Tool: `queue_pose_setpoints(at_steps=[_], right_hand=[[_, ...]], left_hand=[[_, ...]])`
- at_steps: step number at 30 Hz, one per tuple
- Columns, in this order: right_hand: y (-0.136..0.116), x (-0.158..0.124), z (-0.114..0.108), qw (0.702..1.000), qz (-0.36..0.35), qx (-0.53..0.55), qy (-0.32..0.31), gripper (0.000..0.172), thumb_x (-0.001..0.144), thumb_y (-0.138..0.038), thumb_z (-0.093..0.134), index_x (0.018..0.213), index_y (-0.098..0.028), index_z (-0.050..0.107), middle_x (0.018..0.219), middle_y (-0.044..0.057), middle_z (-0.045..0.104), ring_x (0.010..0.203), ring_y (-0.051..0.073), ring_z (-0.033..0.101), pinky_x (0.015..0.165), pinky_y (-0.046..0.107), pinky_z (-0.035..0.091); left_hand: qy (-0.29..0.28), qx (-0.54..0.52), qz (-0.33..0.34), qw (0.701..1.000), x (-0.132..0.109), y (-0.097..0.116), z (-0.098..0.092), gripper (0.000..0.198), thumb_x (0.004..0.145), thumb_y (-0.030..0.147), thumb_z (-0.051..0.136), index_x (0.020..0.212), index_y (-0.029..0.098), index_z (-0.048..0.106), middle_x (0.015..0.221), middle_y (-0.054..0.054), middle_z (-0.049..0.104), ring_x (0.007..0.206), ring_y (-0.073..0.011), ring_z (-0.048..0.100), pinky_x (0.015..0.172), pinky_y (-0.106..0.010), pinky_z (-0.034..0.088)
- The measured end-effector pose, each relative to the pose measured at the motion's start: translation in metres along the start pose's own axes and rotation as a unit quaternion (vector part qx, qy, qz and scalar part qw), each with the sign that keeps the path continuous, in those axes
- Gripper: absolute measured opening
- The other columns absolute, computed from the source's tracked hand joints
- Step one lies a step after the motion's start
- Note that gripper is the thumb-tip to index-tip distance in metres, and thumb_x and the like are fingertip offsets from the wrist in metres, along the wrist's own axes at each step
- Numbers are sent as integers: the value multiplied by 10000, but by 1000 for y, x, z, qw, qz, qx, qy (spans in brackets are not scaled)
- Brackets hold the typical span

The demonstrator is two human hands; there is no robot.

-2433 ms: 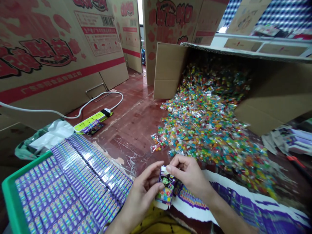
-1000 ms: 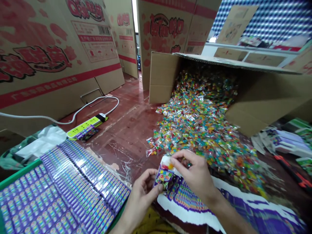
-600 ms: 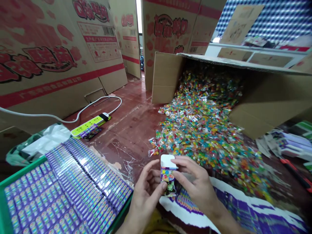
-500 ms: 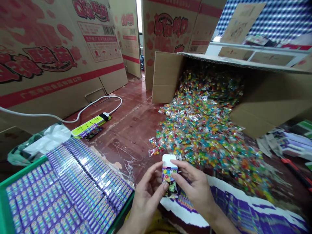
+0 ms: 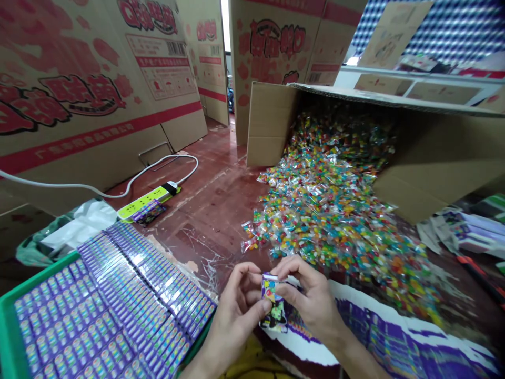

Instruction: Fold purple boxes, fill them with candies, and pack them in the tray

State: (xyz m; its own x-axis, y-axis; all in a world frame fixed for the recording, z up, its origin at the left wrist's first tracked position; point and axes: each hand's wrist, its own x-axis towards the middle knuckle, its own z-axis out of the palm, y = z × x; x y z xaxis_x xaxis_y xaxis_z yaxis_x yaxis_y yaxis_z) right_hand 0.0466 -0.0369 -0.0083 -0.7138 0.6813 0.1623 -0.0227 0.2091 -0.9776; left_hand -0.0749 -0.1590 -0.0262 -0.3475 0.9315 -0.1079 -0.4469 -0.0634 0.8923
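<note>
Dozens of filled purple cartons [image 5: 118, 295] lie in tight rows in the green tray [image 5: 7, 326] at eight o'clock from where I stand, with a yellow-green power strip [image 5: 148, 199] on the red floor beyond it at ten o'clock.

At six o'clock, low in the middle, both hands meet on one small purple box [image 5: 275, 308]. It is held upright in the air, just above the flat printed box blanks [image 5: 394, 342] that fan away toward four o'clock. The left hand [image 5: 236, 310] is curled around the box's left side and back, thumb on the printed face, steadying it. The right hand [image 5: 311, 297] is closed on the upper end, with its fingertips [image 5: 282, 271] pinched down over the top, where the flap seems to be folded in.

Up at one o'clock a heap of clear sachets of coloured candy [image 5: 331, 210] spills across the floor from the big cardboard carton [image 5: 434, 158] lying on its side at two o'clock.

To my eye the step in hand is closing the top flap. The next move calls for pressing the tuck fully home while the left hand braces the body, so the thin card does not buckle, and then a swing toward eight o'clock to lay it flush with the rows.
</note>
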Motion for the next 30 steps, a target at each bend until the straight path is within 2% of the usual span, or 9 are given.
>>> queue_pose_setpoints(at_steps=[2,6,14,18,20,23,24,27,30], right_hand=[[-7,5,-2,998,49,20,-25,144,869,-280,695,780,-203,612,865,13,646,853,174,632,770,283,489],[-14,14,-6,986,163,30,-37,167,799,-303,762,823,-185,646,826,7,649,770,165,622,708,278,488],[-15,27,-15,984,157,12,-82,248,819,-353,736,695,-163,636,712,13,641,678,152,579,654,280,457],[-19,18,-14,990,45,-107,-74,260,920,-313,618,697,-182,643,769,27,651,764,168,619,730,299,490],[-20,10,-13,979,-26,-173,-103,167,893,-353,657,898,-188,684,952,62,684,919,201,638,844,331,511],[-18,-1,-12,935,-90,-307,-150,776,671,-387,853,1341,-175,523,1376,142,554,1273,312,500,1070,449,436],[-17,-4,-11,916,-108,-354,-155,887,642,-351,866,1407,-168,455,1462,153,480,1348,336,426,1114,483,394],[-11,-6,-6,875,-164,-431,-148,769,727,-239,751,1419,-145,431,1522,153,420,1423,332,339,1156,513,348],[-5,-4,2,868,-196,-438,-124,682,767,-230,684,1399,-142,444,1502,148,449,1427,324,342,1151,509,368]], left_hand=[[7,26,-3,1000,-2,-1,-1,366,876,223,704,1132,291,451,1002,14,556,810,-97,586,693,-202,448],[21,105,7,994,-5,1,-2,325,916,219,643,1172,292,456,1041,-9,586,902,-136,620,783,-245,496],[-8,153,15,988,-8,7,-3,434,934,209,596,1327,331,457,1122,-37,594,967,-176,649,850,-290,533],[-1,164,1,987,-9,10,-7,430,919,223,624,1328,326,536,1143,-40,630,1003,-189,643,865,-274,522],[12,151,-2,988,-6,10,-10,385,911,238,642,1285,304,579,1146,-43,643,1027,-197,635,880,-274,513],[28,106,-5,994,-1,10,-14,375,896,269,667,1261,273,579,1097,-46,657,967,-190,644,836,-270,518],[31,97,-6,995,1,10,-14,375,889,274,676,1251,263,580,1084,-49,662,948,-189,645,825,-269,517],[41,102,-6,994,3,9,-14,359,877,277,688,1220,245,587,1082,-57,665,944,-192,645,834,-276,511],[55,115,14,992,3,8,-16,371,866,277,699,1215,261,573,1058,-42,655,948,-188,649,853,-288,517]])
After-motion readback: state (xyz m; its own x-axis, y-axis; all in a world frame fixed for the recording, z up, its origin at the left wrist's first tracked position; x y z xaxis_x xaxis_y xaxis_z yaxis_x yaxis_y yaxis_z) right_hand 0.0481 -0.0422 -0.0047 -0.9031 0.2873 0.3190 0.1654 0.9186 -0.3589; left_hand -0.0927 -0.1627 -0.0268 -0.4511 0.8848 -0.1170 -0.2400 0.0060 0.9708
